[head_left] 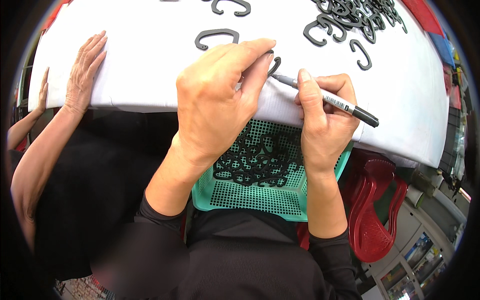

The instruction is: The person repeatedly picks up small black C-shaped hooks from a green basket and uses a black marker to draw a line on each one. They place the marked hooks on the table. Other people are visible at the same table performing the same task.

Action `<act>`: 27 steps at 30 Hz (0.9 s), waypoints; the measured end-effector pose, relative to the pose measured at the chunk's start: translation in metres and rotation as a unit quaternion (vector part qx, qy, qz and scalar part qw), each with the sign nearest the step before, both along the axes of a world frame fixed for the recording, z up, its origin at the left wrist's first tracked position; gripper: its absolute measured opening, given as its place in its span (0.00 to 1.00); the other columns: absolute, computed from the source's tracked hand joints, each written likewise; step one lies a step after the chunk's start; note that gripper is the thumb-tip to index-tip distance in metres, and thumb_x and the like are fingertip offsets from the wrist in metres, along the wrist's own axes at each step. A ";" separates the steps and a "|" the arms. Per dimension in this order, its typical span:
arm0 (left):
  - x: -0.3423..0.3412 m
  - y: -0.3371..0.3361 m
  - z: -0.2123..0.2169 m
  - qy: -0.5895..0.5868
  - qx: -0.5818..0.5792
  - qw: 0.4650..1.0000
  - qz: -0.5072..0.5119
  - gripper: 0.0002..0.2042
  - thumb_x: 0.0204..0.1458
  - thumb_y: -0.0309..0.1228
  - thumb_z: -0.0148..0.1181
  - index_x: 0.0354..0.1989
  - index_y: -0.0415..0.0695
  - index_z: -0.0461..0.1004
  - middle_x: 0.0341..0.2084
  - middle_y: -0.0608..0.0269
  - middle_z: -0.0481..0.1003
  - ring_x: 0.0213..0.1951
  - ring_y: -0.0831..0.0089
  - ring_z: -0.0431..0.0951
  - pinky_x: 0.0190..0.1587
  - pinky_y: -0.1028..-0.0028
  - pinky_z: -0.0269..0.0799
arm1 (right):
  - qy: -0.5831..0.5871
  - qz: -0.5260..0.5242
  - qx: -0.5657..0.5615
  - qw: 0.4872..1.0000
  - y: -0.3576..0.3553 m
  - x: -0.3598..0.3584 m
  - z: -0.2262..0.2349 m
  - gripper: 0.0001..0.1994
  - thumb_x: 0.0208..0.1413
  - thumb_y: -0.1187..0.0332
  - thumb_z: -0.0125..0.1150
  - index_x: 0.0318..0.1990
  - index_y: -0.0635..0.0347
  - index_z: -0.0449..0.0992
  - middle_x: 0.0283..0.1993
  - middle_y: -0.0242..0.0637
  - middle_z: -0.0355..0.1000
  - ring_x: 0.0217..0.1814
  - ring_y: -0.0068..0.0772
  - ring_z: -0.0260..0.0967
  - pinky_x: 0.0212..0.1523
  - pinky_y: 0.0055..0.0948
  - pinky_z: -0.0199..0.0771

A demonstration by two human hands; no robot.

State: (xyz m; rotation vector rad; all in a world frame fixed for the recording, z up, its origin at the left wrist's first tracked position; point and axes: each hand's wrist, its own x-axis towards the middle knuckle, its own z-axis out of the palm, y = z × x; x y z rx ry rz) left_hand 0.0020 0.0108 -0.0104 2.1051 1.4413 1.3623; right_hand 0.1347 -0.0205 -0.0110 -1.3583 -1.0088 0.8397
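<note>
My left hand (pixel 215 92) is closed at the table's near edge, thumb and forefinger pinching a black C-shaped hook (pixel 276 66). Most of that hook is hidden behind the fingers; only a curved end shows. In my right hand (pixel 322 115) is a grey marker pen (pixel 340 102) with a black end, gripped like a writing tool. Its tip meets or nearly meets the hook's exposed end. Just beyond my left hand lies another black hook (pixel 216 34), with more hooks (pixel 231 6) farther back.
A heap of black hooks (pixel 350 15) lies at the far right of the white-covered table (pixel 140 65). Below the edge, a green basket (pixel 250 212) holds several more. A red chair (pixel 372 220) stands at right. Another person's hands (pixel 84 75) rest on the table at left.
</note>
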 end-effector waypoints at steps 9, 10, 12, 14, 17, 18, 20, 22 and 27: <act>0.000 0.000 -0.001 -0.012 0.002 1.000 -0.003 0.09 0.43 0.21 0.64 0.34 0.41 0.78 0.24 0.59 0.77 0.25 0.67 0.77 0.28 0.73 0.71 | -0.050 0.032 0.016 0.998 -0.002 0.003 -0.003 0.07 0.54 0.74 0.62 0.29 0.61 0.69 0.22 0.30 0.69 0.22 0.11 0.62 0.22 0.11 0.58; 0.000 0.000 -0.001 -0.011 0.001 1.000 -0.003 0.09 0.43 0.21 0.64 0.34 0.41 0.78 0.24 0.59 0.77 0.25 0.67 0.77 0.28 0.73 0.71 | -0.039 0.025 0.017 0.999 -0.001 0.002 -0.003 0.08 0.53 0.75 0.63 0.27 0.61 0.68 0.21 0.28 0.68 0.21 0.10 0.60 0.21 0.12 0.57; 0.000 0.000 -0.001 -0.008 -0.002 1.000 -0.002 0.09 0.43 0.21 0.64 0.34 0.41 0.79 0.24 0.59 0.77 0.25 0.67 0.77 0.28 0.73 0.71 | -0.017 0.011 0.020 1.000 0.001 0.000 -0.003 0.09 0.50 0.76 0.65 0.25 0.62 0.68 0.20 0.25 0.65 0.20 0.10 0.57 0.19 0.13 0.56; 0.000 0.000 -0.002 -0.011 0.000 1.000 -0.001 0.09 0.43 0.21 0.64 0.34 0.41 0.79 0.24 0.59 0.77 0.25 0.67 0.77 0.28 0.74 0.71 | -0.017 0.010 0.018 1.000 0.001 -0.001 -0.003 0.10 0.50 0.76 0.65 0.25 0.62 0.68 0.20 0.25 0.65 0.20 0.10 0.57 0.19 0.13 0.56; 0.000 0.000 -0.002 -0.016 0.002 1.000 0.000 0.09 0.43 0.21 0.65 0.34 0.41 0.78 0.24 0.60 0.77 0.24 0.67 0.77 0.27 0.74 0.71 | -0.031 0.012 0.011 0.999 0.001 0.000 -0.002 0.10 0.50 0.76 0.65 0.25 0.62 0.68 0.20 0.25 0.65 0.20 0.10 0.57 0.20 0.13 0.56; 0.000 0.000 -0.002 -0.017 0.001 1.000 0.000 0.09 0.42 0.21 0.65 0.34 0.41 0.78 0.24 0.60 0.77 0.24 0.67 0.76 0.27 0.73 0.71 | -0.037 0.013 0.008 0.999 0.001 0.000 -0.002 0.09 0.50 0.76 0.64 0.25 0.62 0.67 0.21 0.26 0.65 0.20 0.10 0.58 0.20 0.12 0.56; -0.002 0.000 0.000 0.015 0.000 1.000 0.004 0.10 0.44 0.20 0.65 0.36 0.42 0.80 0.25 0.62 0.79 0.23 0.77 0.76 0.27 0.80 0.71 | -0.041 0.017 0.030 0.999 0.000 0.002 -0.004 0.08 0.53 0.74 0.62 0.27 0.61 0.68 0.21 0.28 0.67 0.20 0.11 0.59 0.20 0.12 0.55; -0.004 0.000 0.002 0.034 -0.003 0.999 0.001 0.10 0.44 0.20 0.65 0.37 0.42 0.80 0.25 0.64 0.80 0.23 0.82 0.75 0.28 0.83 0.71 | -0.033 0.008 0.045 0.998 -0.003 0.006 -0.004 0.07 0.55 0.73 0.60 0.29 0.60 0.68 0.21 0.30 0.68 0.20 0.12 0.59 0.20 0.12 0.54; -0.009 0.000 -0.002 0.052 0.022 0.998 -0.033 0.13 0.44 0.16 0.63 0.40 0.42 0.79 0.27 0.63 0.79 0.25 0.78 0.76 0.30 0.82 0.71 | 0.051 -0.051 0.046 0.996 -0.003 0.012 0.011 0.07 0.57 0.70 0.59 0.33 0.62 0.68 0.23 0.34 0.68 0.19 0.16 0.60 0.18 0.13 0.54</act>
